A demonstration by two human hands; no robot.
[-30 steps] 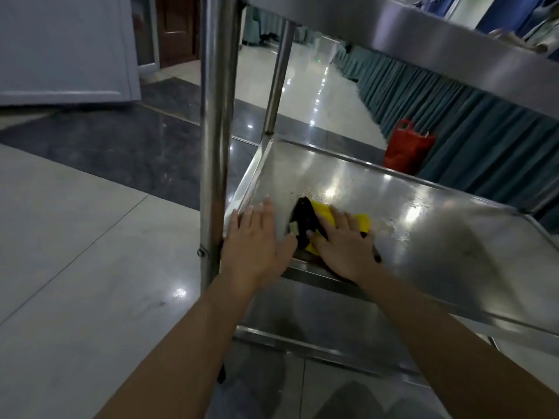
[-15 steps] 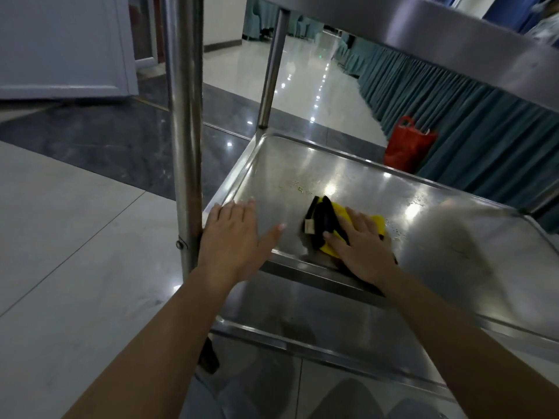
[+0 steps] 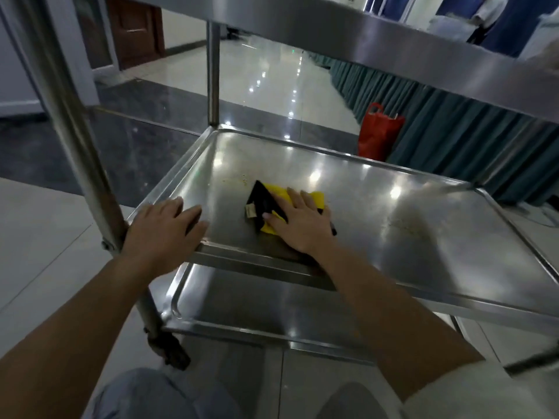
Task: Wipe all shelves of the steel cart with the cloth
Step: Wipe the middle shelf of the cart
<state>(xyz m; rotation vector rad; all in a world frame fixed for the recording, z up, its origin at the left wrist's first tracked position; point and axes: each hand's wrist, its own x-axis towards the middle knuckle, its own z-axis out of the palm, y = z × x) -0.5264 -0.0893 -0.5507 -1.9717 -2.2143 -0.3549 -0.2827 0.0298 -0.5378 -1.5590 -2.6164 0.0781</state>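
The right hand lies flat on a folded yellow and black cloth, fingers straight and slightly spread, pressing it down on the middle shelf of the steel cart. The cloth sits in the left half of that shelf, nearer the front rim than the back, with a small pale tag showing at its black edge. Just beyond the cloth, a few pale crumbs lie on the steel. A dull smear marks the shelf to the right of the hand.

The left hand rests on the shelf's front left corner, fingers straight and laid over the rim, right beside the near upright post. It grips nothing.

Below, the bottom shelf shows under the forearms, with a dark caster wheel at its near left corner. The top shelf runs overhead across the view.

Behind the cart, a red plastic bag stands on the glossy tiled floor, against a long teal pleated skirt. The person's knees show at the bottom edge.
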